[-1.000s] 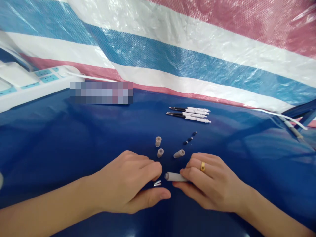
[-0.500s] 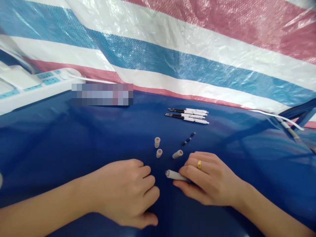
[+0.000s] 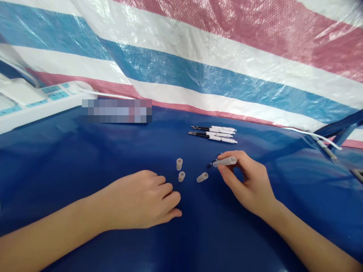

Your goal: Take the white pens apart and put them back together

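Our right fingers (image 3: 241,156) pinch one pale grey tube (image 3: 225,161) between thumb and fingertips, apparently lifted off the table, with its left end just beside some small dark rings (image 3: 211,164). A fingertip pinch like this seems suited to fine placing. We count at least two rings; the right fingers partly hide the area, so the exact number is unclear. Our left fingers (image 3: 171,198) curl loosely on the table (image 3: 85,162), grasping nothing. Between the two sets of fingers are three short translucent sleeves (image 3: 182,176): two roughly upright nearer the left, one on its side nearer the right. Beyond the right fingers lies a tight row of slim black-and-white pen refills (image 3: 212,133), at least two. Each kind sits in its own group, seemingly to keep it within easy reach. Farther out are a white power strip (image 3: 55,96) and a striped tarpaulin (image 3: 198,64).
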A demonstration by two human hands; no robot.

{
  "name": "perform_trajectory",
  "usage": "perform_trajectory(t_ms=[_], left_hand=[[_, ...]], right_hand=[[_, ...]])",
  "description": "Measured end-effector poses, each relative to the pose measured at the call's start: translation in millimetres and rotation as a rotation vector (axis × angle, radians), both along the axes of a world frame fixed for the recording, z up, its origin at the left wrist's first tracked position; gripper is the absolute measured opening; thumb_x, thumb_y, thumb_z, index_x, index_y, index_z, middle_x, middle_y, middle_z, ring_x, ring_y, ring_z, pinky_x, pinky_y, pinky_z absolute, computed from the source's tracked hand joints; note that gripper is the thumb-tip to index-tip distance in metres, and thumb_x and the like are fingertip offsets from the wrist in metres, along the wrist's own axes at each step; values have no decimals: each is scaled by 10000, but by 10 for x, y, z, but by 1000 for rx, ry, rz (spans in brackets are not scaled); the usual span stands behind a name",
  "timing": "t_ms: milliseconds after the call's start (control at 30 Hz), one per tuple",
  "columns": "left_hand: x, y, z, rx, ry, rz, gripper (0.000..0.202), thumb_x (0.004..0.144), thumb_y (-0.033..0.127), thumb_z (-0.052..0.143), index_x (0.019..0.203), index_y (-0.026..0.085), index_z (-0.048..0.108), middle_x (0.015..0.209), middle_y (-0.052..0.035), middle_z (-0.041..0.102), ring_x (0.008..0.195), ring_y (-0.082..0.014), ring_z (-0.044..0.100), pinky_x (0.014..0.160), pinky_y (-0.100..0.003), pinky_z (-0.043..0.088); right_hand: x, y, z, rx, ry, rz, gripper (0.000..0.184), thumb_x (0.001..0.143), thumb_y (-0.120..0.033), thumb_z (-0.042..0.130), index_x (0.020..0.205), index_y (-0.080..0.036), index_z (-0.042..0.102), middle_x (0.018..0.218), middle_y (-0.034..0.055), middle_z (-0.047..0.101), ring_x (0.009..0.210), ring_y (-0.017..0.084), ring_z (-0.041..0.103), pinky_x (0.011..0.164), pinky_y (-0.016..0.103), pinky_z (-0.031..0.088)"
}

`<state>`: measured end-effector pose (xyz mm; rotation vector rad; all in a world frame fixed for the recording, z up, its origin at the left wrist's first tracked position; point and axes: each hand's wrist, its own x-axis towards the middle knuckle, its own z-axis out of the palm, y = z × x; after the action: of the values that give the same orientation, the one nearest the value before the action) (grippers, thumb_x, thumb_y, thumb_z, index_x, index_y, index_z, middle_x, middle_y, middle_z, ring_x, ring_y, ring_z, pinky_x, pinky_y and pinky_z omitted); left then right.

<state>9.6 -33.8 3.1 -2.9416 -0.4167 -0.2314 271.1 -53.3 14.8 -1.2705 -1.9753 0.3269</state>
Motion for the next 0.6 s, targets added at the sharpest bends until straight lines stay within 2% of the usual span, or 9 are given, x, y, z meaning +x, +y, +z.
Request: perform_trajectory(t_ms=[133,367,600], left_hand=[[-27,31,42,-123,47,33,277,892,396,521,687,217,475,557,24,520,486,-183,486,496,-341,332],[-49,46,105,-252,50,50,156,817,280,543,685,214,493,573,19,520,507,-176,485,507,-321,338],[-56,37,155,-346,45,90,82,717,175,556,686,206,487,589,24,509,532,-160,482,542,-304,359]], right_hand=[[-3,22,-7,-102,-15,-24,170,873,-162,585,1028,-227,606,785,-45,607,574,78,501,557,203,423],[-24,-14,-15,-241,-98,78,167,881,-197,578,1034,-256,611,752,-63,611,581,75,521,576,194,416],[-48,-3,-22,-349,-235,130,91,910,-228,546,961,-246,619,707,-69,595,582,88,525,587,220,398]])
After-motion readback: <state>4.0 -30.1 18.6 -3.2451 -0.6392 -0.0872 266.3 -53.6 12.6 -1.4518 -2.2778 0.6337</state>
